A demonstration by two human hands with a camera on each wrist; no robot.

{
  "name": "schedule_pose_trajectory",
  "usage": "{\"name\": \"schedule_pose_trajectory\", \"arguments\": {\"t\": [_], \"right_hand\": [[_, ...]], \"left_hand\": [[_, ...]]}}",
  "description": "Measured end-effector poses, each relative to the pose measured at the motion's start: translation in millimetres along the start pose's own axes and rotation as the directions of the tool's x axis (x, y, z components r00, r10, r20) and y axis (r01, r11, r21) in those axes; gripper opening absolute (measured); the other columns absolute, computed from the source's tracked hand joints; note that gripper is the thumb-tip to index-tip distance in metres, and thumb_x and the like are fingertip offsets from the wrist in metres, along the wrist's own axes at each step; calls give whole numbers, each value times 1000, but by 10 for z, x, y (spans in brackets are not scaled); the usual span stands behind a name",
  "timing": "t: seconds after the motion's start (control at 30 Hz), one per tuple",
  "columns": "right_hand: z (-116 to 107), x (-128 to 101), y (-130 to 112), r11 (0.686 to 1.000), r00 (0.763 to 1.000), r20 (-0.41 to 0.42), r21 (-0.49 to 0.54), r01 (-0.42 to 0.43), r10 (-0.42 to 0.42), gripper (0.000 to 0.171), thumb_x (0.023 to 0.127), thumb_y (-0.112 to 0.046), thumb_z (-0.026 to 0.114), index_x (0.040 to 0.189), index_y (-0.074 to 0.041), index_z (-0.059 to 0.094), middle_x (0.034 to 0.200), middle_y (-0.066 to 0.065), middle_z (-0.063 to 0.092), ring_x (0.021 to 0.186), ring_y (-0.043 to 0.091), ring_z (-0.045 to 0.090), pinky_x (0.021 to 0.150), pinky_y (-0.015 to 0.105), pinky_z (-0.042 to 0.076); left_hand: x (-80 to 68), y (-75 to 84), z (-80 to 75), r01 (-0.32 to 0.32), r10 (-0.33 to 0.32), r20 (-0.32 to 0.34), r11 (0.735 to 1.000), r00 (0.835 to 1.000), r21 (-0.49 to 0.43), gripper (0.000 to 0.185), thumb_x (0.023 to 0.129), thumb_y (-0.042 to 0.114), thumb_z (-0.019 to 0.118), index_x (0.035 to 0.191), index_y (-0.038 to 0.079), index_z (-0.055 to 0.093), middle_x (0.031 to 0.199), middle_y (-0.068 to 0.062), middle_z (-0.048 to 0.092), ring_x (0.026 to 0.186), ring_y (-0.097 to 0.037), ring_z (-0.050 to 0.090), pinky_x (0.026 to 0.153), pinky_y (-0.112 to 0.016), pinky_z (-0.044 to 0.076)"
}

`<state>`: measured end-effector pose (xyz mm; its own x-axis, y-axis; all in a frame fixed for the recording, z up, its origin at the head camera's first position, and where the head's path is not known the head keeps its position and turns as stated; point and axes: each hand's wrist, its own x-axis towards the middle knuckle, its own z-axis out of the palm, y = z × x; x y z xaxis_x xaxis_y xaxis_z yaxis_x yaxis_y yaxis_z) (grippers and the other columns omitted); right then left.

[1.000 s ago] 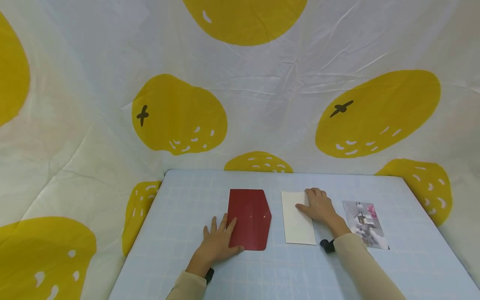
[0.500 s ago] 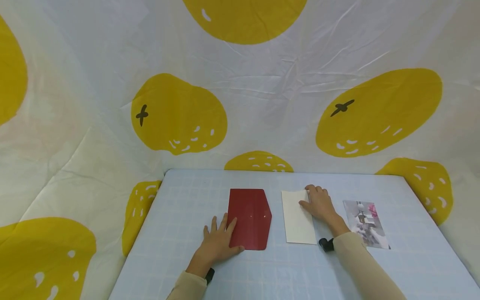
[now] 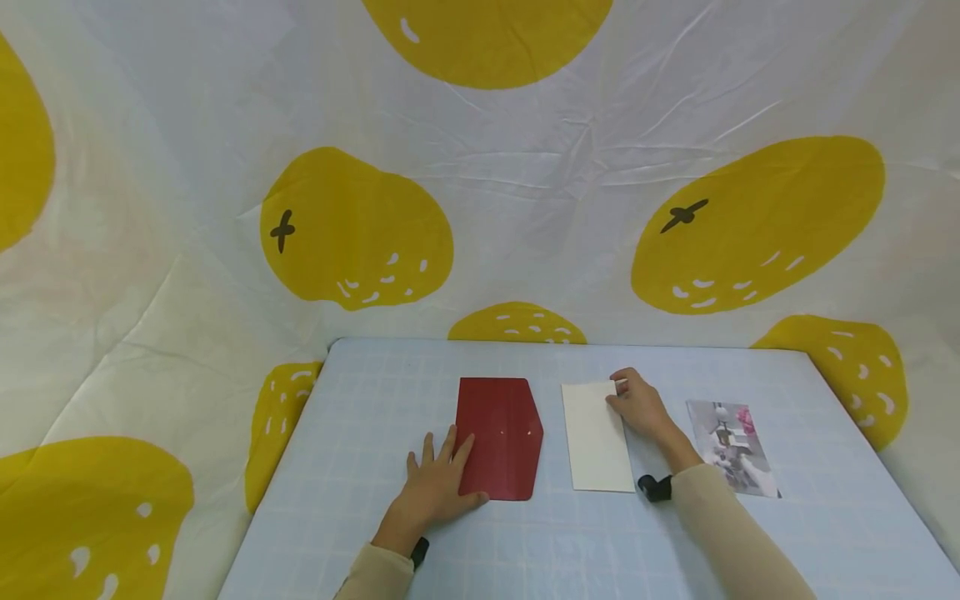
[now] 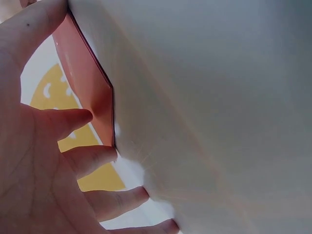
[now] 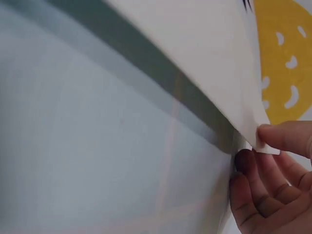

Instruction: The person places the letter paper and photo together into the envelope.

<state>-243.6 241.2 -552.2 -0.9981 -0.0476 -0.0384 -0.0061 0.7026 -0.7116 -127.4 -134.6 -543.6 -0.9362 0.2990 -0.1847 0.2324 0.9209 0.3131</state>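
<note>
White paper sheet [image 3: 597, 435] lies flat on tabletop [image 3: 360, 417], right of red envelope [image 3: 500, 437]. Far right corner is pinched and lifted by right hand [image 3: 637, 406]. Envelope is pressed by flat-fingered left hand [image 3: 435, 487]. Sheet judged light, floppy, crease-prone; best taken at corner or edge.

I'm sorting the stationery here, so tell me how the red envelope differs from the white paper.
The red envelope is dark red with an angled right side; the white paper is a plain rectangle. The envelope lies flat under the left hand; the paper's far right corner is lifted, pinched by the right hand. Both sit on the table.
</note>
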Motion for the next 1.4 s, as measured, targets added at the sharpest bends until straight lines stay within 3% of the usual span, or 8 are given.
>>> {"name": "schedule_pose_trajectory", "arguments": {"t": [0.3,0.67,0.97,1.4], "right_hand": [[-56,2,79,986,998,19,155,-60,58,42,96,-11,65,133,3,50,116,26,57,93,32,63,69,36,56],[-123,-75,97,933,996,49,350,-84,72,45,98,-9,62,138,4,44,116,27,57,84,26,65,66,34,58],[-120,-85,138,909,993,41,399,-120,113,46,99,-9,62,140,2,44,117,26,58,79,24,68,66,34,59],[-134,-99,103,907,991,26,402,-128,128,46,99,-13,63,140,-2,45,117,25,59,82,24,67,69,33,58]], "left_hand": [[-3,8,-15,11,-11,13,1000,1000,1,94,81,58,73,156,15,35,161,-19,25,142,-56,18,104,-75,23],[3,-7,16,-5,5,11,999,1000,41,94,83,60,71,156,14,34,161,-19,25,144,-50,19,106,-74,19],[1,-11,33,14,-14,11,999,1000,31,94,81,58,73,156,14,36,161,-18,25,144,-49,19,103,-77,21],[-12,13,-4,22,-23,20,999,1000,24,94,81,57,74,156,15,36,161,-18,26,144,-49,20,102,-77,22]]}}
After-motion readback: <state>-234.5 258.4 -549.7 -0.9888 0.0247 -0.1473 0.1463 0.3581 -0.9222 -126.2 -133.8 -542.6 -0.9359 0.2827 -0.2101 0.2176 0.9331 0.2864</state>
